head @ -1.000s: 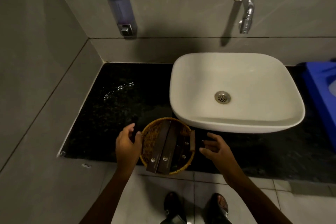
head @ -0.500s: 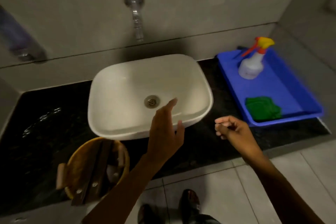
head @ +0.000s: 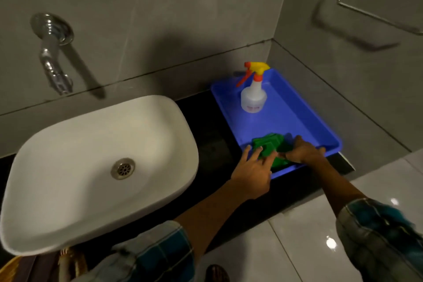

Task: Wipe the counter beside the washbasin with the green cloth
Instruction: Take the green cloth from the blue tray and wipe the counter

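The green cloth [head: 271, 144] lies folded at the near end of a blue tray [head: 283, 119] on the black counter [head: 206, 135], right of the white washbasin [head: 91, 155]. My left hand [head: 254, 167] rests on the cloth's near left edge with its fingers spread. My right hand [head: 302, 151] is over the cloth's right side, fingers curled onto it. Part of the cloth is hidden under both hands.
A white spray bottle [head: 253, 95] with a yellow and orange trigger stands at the far end of the tray. A chrome tap [head: 53, 57] juts from the wall above the basin. A wicker basket [head: 13, 268] shows at the bottom left. Tiled walls close the right corner.
The view has swung right, away from the basket. Both hands have moved from in front of the basin to the tray and now touch the green cloth.
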